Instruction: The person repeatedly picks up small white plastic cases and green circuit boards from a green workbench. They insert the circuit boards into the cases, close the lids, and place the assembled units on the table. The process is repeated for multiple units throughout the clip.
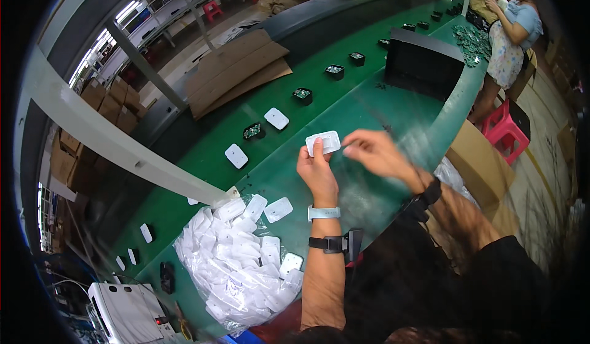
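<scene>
My left hand [318, 175] grips a small white rectangular plastic cover [330, 140] with rounded corners, its thumb lying across the face. Just right of the cover, slightly apart from it, is my right hand [380, 153]. Its thumb and forefinger are pinched together and smeared by motion; anything between them is too small to make out. On the green bench to the left, a clear plastic bag [239, 270] spills over with many similar white covers. One loose cover [278, 210] lies beside the bag, nearer my left wrist.
Along the green conveyor belt [209, 181] sit white covers and black housings [302, 96] with circuit boards inside. A black bin [424, 67] stands at the back right, before a pile of circuit boards [472, 44]. A white machine [129, 310] and pliers [183, 322] are lower left. A co-worker [519, 27] stands far right.
</scene>
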`<state>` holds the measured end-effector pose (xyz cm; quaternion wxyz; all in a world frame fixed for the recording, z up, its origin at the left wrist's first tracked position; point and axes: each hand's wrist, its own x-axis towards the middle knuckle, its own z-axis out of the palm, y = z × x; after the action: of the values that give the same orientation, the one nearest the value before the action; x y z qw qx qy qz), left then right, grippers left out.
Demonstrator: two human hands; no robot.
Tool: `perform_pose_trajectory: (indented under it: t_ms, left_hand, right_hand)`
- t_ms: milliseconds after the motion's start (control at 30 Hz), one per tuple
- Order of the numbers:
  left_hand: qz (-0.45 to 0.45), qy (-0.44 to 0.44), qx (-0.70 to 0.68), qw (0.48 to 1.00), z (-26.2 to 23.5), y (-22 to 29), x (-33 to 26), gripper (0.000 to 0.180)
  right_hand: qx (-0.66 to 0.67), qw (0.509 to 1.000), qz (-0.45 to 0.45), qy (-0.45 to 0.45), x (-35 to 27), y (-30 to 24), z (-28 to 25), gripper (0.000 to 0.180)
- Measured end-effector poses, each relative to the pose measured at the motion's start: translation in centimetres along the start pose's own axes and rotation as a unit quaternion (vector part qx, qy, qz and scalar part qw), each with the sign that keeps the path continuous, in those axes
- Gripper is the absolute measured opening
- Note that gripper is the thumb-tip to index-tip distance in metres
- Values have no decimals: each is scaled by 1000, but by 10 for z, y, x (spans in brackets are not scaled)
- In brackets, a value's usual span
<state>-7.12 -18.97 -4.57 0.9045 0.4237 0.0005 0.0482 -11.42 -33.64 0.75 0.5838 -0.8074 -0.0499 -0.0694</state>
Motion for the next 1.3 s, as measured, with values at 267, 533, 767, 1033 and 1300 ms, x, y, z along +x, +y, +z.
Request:
perform_pose_trajectory:
  t_ms: [267, 533, 767, 1033, 1300]
  left_hand:
    - [-64, -8, -112, 992, 11, 7, -4, 17]
    - [-77, 0, -20, 997, 6, 5, -2, 19]
    - [-102, 7, 20, 995, 9, 4, 0, 23]
    - [-96, -62, -32, 993, -2, 9, 6, 46]
    - [-105, -12, 70, 992, 2, 12, 7, 37]
  right_hand:
    - [-374, 925, -57, 3, 13, 54, -125, 10]
    - [-486, 869, -86, -37, 33, 58, -111, 14]
    - [-490, 857, -134, -88, 39, 49, -118, 13]
    - [-150, 959, -193, -143, 74, -5, -34, 7]
    - [-75, 948, -298, -84, 84, 36, 3, 9]
